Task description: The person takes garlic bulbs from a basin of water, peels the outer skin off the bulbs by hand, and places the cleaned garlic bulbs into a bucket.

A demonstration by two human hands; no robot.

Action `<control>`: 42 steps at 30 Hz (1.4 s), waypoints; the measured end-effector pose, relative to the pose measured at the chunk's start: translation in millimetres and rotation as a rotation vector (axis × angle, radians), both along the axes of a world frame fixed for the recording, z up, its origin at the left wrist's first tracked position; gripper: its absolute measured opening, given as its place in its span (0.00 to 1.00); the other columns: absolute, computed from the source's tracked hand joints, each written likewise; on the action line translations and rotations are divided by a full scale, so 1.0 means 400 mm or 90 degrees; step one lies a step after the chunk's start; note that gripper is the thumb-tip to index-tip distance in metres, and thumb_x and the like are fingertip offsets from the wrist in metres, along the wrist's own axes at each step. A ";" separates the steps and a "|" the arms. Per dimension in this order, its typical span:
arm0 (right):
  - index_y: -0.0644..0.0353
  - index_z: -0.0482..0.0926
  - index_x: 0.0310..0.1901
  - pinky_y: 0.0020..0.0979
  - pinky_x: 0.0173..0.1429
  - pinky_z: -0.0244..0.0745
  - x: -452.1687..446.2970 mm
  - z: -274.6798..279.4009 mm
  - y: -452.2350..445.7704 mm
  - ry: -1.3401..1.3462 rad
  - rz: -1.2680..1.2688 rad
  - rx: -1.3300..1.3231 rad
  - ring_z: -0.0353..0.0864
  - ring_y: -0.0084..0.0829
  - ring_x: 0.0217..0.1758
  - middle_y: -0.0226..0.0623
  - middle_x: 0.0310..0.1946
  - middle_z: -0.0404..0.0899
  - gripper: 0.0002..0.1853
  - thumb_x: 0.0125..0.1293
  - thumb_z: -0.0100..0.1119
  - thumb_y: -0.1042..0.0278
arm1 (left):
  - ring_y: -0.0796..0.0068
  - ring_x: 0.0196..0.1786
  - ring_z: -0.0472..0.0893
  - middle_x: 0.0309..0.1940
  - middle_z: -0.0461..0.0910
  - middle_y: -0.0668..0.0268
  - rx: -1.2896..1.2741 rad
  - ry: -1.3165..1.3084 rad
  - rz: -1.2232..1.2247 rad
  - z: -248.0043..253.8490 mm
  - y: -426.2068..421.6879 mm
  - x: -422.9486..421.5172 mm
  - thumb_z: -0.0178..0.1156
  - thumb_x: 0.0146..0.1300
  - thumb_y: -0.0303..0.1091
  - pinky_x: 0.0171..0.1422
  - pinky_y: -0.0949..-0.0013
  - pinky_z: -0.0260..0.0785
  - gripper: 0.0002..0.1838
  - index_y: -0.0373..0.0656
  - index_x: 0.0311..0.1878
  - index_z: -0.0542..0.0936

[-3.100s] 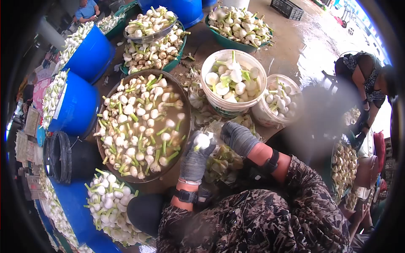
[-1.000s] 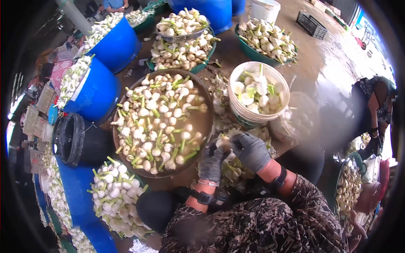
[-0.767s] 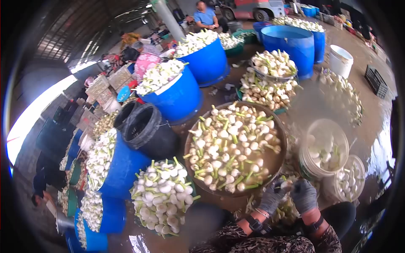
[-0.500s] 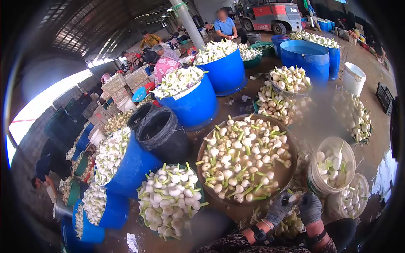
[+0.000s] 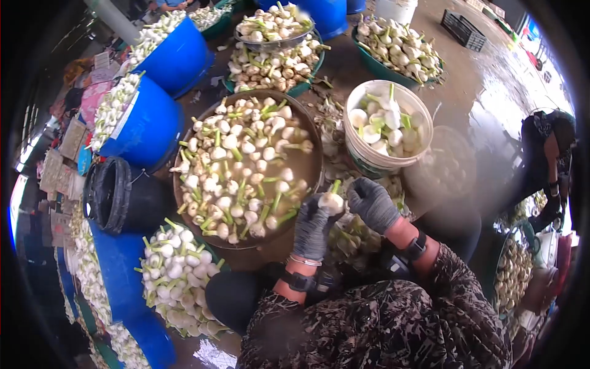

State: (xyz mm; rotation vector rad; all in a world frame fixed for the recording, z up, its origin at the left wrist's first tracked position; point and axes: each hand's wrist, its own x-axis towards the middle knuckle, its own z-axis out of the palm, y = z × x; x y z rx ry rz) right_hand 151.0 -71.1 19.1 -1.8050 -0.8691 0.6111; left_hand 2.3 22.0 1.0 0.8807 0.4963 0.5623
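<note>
A garlic bulb with a short green stem pointing up is held in the gloved fingers of my left hand. Just to its right, my right hand, also in a grey glove, is closed with its fingers curled; whatever it may hold is hidden. The two hands are slightly apart. Left of them stands a wide round tub of murky water with many bulbs floating in it. Beyond my right hand is a white bucket of cleaned bulbs. Peeled skins and leaves lie beneath my hands.
A heap of white bulbs sits at the lower left, near a black bucket. Blue barrels full of garlic line the left. Green basins of bulbs stand beyond, with a black crate. Another person bends at the right.
The view swung up toward the barrels and forklift, then back down to my hands. The bulb now shows clearly in my left hand, its stem upward, and my right hand is slightly away from it.
</note>
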 end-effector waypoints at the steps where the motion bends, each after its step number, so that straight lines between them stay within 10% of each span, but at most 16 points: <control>1: 0.63 0.76 0.34 0.43 0.38 0.73 0.003 0.009 -0.010 0.001 -0.015 -0.014 0.79 0.49 0.32 0.50 0.28 0.79 0.07 0.62 0.60 0.68 | 0.71 0.53 0.77 0.48 0.76 0.64 0.000 -0.011 0.034 -0.001 -0.002 0.004 0.59 0.69 0.33 0.56 0.67 0.76 0.14 0.39 0.54 0.72; 14: 0.57 0.73 0.29 0.46 0.33 0.73 -0.032 0.050 0.006 -0.403 -0.029 0.001 0.78 0.50 0.29 0.44 0.25 0.76 0.05 0.55 0.61 0.72 | 0.81 0.46 0.74 0.45 0.76 0.70 0.279 0.248 0.037 -0.021 -0.011 0.017 0.63 0.65 0.31 0.55 0.73 0.71 0.16 0.42 0.55 0.73; 29: 0.60 0.75 0.30 0.44 0.35 0.74 -0.042 0.057 0.006 -0.169 -0.031 -0.026 0.78 0.49 0.29 0.48 0.24 0.77 0.06 0.58 0.62 0.69 | 0.82 0.44 0.73 0.44 0.76 0.71 0.213 0.189 0.019 -0.009 -0.002 -0.002 0.60 0.68 0.34 0.49 0.74 0.71 0.13 0.43 0.52 0.73; 35: 0.62 0.76 0.35 0.45 0.37 0.73 0.000 0.030 -0.009 -0.134 -0.026 -0.014 0.78 0.53 0.30 0.50 0.26 0.78 0.09 0.58 0.61 0.67 | 0.62 0.49 0.79 0.48 0.76 0.60 -0.043 -0.078 -0.002 0.002 -0.013 -0.010 0.62 0.66 0.35 0.57 0.54 0.78 0.17 0.41 0.55 0.72; 39: 0.60 0.78 0.41 0.47 0.46 0.76 0.083 0.020 -0.050 -0.290 -0.109 -0.280 0.80 0.51 0.36 0.47 0.32 0.81 0.11 0.61 0.59 0.63 | 0.59 0.47 0.80 0.50 0.76 0.58 0.235 0.138 -0.051 -0.027 0.018 -0.021 0.59 0.68 0.34 0.56 0.52 0.79 0.19 0.43 0.60 0.71; 42: 0.57 0.79 0.45 0.46 0.52 0.74 0.068 0.079 -0.054 -0.468 -0.079 -0.052 0.80 0.47 0.44 0.42 0.37 0.82 0.12 0.61 0.59 0.65 | 0.61 0.48 0.79 0.49 0.76 0.58 0.263 0.138 -0.043 -0.039 0.017 -0.012 0.59 0.68 0.36 0.56 0.53 0.78 0.20 0.44 0.61 0.71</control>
